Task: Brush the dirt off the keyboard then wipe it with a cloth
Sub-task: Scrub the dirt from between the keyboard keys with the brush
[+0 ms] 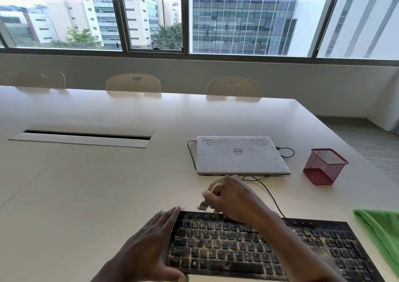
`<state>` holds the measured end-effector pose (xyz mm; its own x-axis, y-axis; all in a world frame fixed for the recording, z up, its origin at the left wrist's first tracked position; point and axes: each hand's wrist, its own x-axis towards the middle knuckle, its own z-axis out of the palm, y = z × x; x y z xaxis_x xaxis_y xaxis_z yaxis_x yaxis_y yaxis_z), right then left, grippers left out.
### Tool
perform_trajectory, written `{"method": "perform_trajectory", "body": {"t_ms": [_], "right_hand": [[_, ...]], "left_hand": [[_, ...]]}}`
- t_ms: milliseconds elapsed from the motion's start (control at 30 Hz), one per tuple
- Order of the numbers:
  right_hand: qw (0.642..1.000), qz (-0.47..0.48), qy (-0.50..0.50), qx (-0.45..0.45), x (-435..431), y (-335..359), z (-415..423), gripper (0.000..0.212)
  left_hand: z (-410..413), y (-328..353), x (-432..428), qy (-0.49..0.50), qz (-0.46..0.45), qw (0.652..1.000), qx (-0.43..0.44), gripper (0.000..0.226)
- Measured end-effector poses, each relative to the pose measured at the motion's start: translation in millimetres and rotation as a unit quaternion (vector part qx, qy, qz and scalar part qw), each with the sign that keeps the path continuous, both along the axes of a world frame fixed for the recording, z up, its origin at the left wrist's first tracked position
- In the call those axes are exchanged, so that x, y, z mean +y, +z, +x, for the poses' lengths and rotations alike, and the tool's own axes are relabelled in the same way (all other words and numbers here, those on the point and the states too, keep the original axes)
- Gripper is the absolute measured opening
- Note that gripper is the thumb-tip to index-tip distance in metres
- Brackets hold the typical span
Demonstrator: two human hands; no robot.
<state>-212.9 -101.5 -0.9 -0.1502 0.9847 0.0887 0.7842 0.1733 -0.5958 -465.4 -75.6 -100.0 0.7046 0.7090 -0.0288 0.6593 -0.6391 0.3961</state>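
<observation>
A black keyboard (pixel 248 249) dusted with yellowish dirt lies at the near edge of the table. My left hand (pixel 149 240) lies flat with straight fingers against the keyboard's left end. My right hand (pixel 235 197) hovers over the top row of keys and grips a small brush (pixel 212 195) with a wooden handle; its blurred bristle end points down at the keyboard's back edge. A green cloth (pixel 382 232) lies at the right, next to the keyboard.
A closed grey laptop (pixel 239 154) with a cable sits behind the keyboard. To its right stands a red mesh pen holder (pixel 325 166). A cable slot (pixel 86 135) is set into the white table (pixel 86 184). Chairs line the far side.
</observation>
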Motion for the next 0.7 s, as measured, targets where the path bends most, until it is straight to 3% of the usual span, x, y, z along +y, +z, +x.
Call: {"method": "perform_trajectory", "body": {"t_ms": [200, 500, 700], "right_hand": [[0.997, -0.065, 0.038, -0.027, -0.6, -1.6, -3.0, 0.033], [0.995, -0.06, 0.059, -0.049, -0.6, 2.0, -5.4, 0.022], [0.996, -0.048, 0.063, -0.044, 3.8, -4.5, -8.0, 0.031]], "left_hand": [[0.6, 1.0, -0.2, 0.004, -0.003, 1.0, -0.005, 0.144], [0.5, 0.5, 0.9, 0.001, 0.005, 1.0, -0.006, 0.145], [1.3, 3.6, 0.6, -0.01, 0.007, 1.0, -0.01, 0.14]]}}
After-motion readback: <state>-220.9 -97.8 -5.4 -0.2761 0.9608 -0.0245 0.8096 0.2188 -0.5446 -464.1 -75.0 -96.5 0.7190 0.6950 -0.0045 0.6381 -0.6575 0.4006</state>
